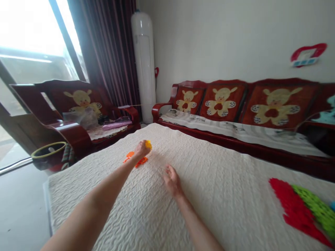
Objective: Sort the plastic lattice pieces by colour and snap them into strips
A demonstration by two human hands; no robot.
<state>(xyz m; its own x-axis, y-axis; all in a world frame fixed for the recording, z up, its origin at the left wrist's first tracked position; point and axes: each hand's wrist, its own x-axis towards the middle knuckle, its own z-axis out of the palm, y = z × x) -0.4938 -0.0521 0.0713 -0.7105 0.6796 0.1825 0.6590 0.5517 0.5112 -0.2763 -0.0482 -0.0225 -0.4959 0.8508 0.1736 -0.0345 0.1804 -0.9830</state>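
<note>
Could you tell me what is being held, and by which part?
The left hand holds a yellow plastic piece, its gripped part hidden; the right hand holds nothing.

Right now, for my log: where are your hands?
Left hand closed on yellow plastic piece, above orange plastic pieces. Right hand empty, over white quilted cover. Far right: red pieces, green pieces.

Only the white quilted bedspread point(222, 198) lies between your right hand point(172, 180) and the red plastic pieces point(295, 209). Orange plastic pieces point(138, 161) sit just below the yellow piece point(148, 144) in your left hand point(142, 149); the sofa's dark red wooden rail point(261, 151) bounds the far side.
</note>
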